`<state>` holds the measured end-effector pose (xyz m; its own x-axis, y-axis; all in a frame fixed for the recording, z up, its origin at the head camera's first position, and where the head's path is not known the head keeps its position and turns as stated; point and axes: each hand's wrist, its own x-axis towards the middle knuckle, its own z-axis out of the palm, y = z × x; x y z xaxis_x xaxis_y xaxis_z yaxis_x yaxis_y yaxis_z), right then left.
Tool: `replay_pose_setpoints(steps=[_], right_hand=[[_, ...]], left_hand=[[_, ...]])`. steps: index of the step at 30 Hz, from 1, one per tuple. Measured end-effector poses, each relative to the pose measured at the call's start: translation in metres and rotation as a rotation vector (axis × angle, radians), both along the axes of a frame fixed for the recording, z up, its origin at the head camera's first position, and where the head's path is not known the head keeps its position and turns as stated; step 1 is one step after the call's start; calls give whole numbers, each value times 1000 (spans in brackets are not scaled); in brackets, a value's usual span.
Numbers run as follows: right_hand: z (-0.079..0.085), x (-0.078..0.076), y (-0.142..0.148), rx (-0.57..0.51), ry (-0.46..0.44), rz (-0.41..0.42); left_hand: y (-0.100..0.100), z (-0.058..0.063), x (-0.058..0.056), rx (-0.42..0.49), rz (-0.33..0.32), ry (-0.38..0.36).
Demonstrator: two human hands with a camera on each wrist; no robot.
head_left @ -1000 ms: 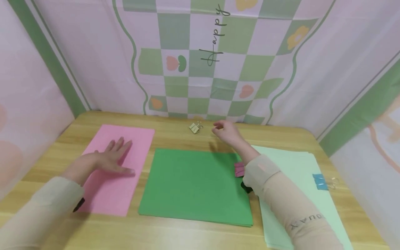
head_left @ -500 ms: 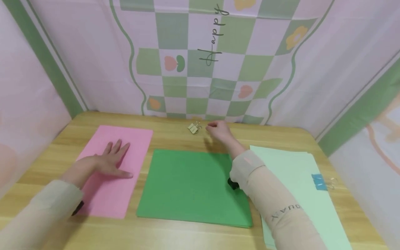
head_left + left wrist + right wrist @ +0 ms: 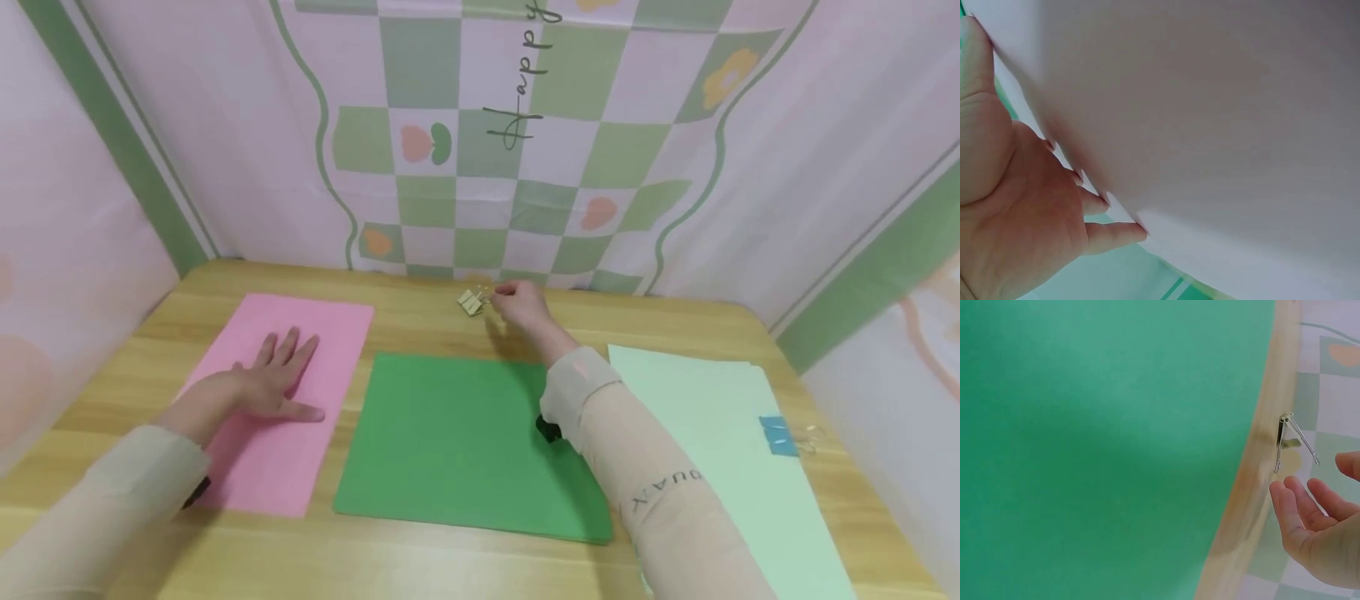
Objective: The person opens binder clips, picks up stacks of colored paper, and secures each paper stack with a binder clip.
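Note:
My left hand (image 3: 273,379) rests with spread fingers on a pink sheet of paper (image 3: 285,487) at the left. Its fingertips press against the paper's surface in the left wrist view. At the back of the table lies a yellow binder clip (image 3: 470,302) with wire handles. My right hand (image 3: 522,307) has come right up to the handles from the right. In the right wrist view, the fingertips sit just short of the clip's wire handles, with the thumb apart and nothing held. A stack of green paper (image 3: 450,442) lies below my right forearm.
A stack of pale green paper (image 3: 675,383) lies at the right, partly under the right sleeve, with a blue binder clip (image 3: 778,436) on its right edge. A patterned cloth (image 3: 480,142) hangs behind the wooden table (image 3: 450,571).
My right hand has moved left toward the yellow binder clip. The sleeve now covers a pink binder clip seen earlier at the green stack's right edge. My left hand stays on the pink paper.

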<state>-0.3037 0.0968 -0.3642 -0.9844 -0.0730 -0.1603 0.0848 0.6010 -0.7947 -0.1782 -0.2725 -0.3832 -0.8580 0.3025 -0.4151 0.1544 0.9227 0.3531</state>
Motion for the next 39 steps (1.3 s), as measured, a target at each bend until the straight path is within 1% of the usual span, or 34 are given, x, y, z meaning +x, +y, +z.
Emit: replay_pose_setpoints(steps=[4, 11, 17, 22, 25, 27, 30, 33, 36, 39], right_hand=[[-1, -4, -1, -11, -24, -8], [-2, -12, -12, 36, 25, -20], [-8, -15, -23, -3, 32, -69], [-11, -16, -28, 18, 38, -90], [-11, -16, -29, 15, 42, -94], [-10, -15, -29, -4, 42, -111], [-10, -14, -32, -45, 20, -161], [-8, -15, -35, -54, 3, -208], [-7, -15, -38, -61, -14, -236], [-6, -14, -39, -98, -26, -252]], left_hand=[[2, 0, -1, -3, 0, -6], [2, 0, 0, -3, 8, -9], [1, 0, 0, -6, 8, -16], [0, 0, -2, -6, 8, -9], [1, 1, -2, -4, 12, -18], [1, 2, -2, -7, 13, -24], [1, 2, -2, -13, 13, -30], [1, 1, -2, -15, 13, -24], [1, 2, -2, -11, 15, -22], [1, 2, -2, -13, 20, -25]])
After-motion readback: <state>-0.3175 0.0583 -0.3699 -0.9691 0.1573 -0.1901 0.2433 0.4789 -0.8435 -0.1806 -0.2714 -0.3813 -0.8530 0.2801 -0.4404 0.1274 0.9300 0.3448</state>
